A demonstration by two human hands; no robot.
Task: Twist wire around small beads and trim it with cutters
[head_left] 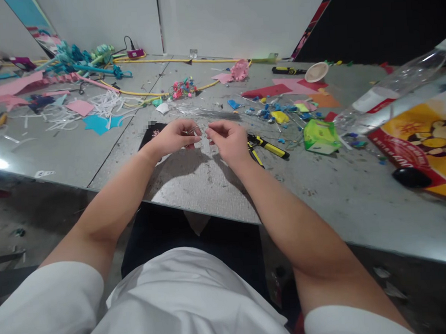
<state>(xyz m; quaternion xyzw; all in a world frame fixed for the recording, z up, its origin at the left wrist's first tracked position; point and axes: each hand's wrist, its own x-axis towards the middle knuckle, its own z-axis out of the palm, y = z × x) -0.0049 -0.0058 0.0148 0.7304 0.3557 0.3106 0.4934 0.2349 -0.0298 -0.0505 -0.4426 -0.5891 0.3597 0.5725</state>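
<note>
My left hand (pixel 179 136) and my right hand (pixel 229 138) are raised over the near part of the table, fingertips almost meeting. A thin wire (pixel 194 130) shows faintly at the fingers of my left hand, which are closed in a pinch. My right thumb and forefinger are pressed together too; what they hold is too small to make out. Just beyond both hands lies a bundle of thin wires (pixel 208 111). Yellow-and-black pliers (pixel 270 147) rest right of my right hand. Partly behind my left wrist is a dark flat object (pixel 150 136).
Blue and yellow scraps (pixel 276 115), a green packet (pixel 321 137), a clear bottle (pixel 398 85) and a yellow-red bag (pixel 423 141) crowd the right. White paper strips (pixel 105 106) and teal paper flowers (pixel 75 57) lie left. A yellow cable (pixel 146 62) runs along the back wall.
</note>
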